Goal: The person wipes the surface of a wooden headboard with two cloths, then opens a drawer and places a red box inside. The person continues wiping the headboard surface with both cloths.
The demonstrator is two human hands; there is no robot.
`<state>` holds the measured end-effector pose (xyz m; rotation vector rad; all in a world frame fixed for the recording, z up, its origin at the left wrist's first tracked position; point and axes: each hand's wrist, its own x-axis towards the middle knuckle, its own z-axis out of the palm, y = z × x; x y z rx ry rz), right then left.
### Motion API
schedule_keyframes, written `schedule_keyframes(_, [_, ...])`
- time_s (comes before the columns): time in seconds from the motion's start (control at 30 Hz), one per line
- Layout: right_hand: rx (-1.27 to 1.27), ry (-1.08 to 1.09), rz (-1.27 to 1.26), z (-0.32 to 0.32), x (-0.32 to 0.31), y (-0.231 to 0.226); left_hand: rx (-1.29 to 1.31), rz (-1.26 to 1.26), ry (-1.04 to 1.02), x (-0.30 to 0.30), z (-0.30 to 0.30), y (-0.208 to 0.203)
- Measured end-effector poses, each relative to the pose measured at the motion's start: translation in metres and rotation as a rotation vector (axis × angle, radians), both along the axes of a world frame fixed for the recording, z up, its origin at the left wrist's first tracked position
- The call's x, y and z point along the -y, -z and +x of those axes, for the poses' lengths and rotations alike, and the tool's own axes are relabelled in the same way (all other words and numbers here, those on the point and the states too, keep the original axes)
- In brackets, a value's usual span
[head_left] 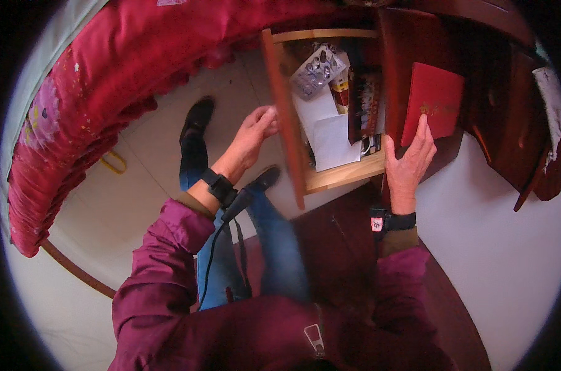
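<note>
A wooden drawer is pulled out, its reddish-brown front panel facing left. Curled fingers of my left hand meet the outer side of that panel; whatever they may hold is hidden. My right hand is open, its fingers stretched over the lower edge of a red booklet and its thumb by the drawer's right side. The booklet lies on the dark wooden top beside the drawer. Inside the drawer are white papers, a silver blister pack and a dark flat item with a patterned face.
A bed with a red ruffled cover curves along the left and far side. Dark wooden furniture stands at the right, with a whitish cloth hanging on it. A yellow loop lies on the tiled floor near the bed.
</note>
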<state>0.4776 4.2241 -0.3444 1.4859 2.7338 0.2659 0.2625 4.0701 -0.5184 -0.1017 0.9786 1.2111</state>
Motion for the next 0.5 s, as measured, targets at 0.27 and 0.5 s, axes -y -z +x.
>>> schedule_keyframes(0.27, [-0.018, 0.053, -0.003, -0.005, 0.029, 0.01, 0.0, 0.033, 0.023, 0.011, 0.001, 0.004])
schedule_keyframes(0.5, [-0.027, 0.125, -0.129, 0.003, 0.072, -0.011, 0.028, 0.022, 0.041, 0.002, -0.001, 0.003])
